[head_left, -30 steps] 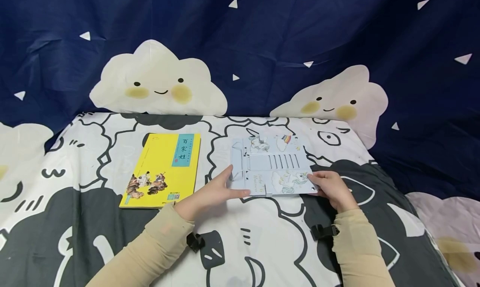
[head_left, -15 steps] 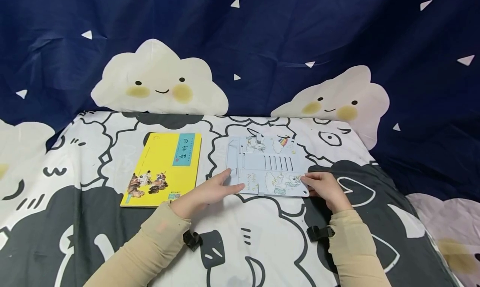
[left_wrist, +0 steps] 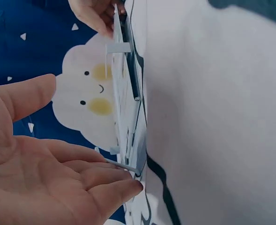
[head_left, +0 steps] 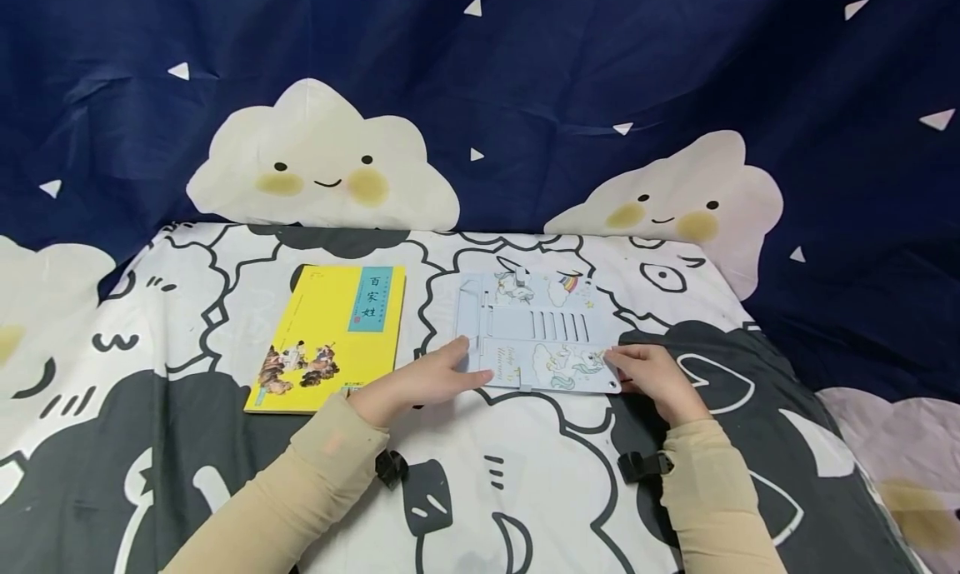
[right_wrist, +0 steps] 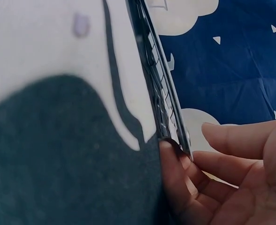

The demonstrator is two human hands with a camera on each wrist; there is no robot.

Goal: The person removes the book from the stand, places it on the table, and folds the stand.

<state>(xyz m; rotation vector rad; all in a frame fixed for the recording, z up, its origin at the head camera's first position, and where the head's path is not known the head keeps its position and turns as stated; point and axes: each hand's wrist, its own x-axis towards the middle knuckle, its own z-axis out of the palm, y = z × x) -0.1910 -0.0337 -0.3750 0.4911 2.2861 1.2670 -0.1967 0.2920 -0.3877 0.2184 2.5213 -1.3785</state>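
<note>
A light blue folding book stand (head_left: 510,328) with unicorn prints and a row of slots lies nearly flat on the cover. My left hand (head_left: 431,378) is at its left end, thumb and fingers spread, fingertips right at the edge. In the left wrist view the left palm (left_wrist: 44,178) shows relaxed, with fingers beside the stand's thin ledge. My right hand (head_left: 656,378) holds the near right corner, fingers under the edge and thumb above. The right wrist view shows these fingers (right_wrist: 175,173) curled at the panel's edge; the thumb stands a little off the panel.
A yellow book (head_left: 330,332) with a blue title label lies left of the stand, its near right corner hidden by the left hand. Black-and-white cartoon cloth (head_left: 525,474) covers the surface. Behind hangs a navy curtain (head_left: 525,74) with clouds and white triangles.
The book stand has shifted slightly left since a second ago, both hands moving with it. Over the last half second, hands and stand stay nearly still, with a slight shift of the view.
</note>
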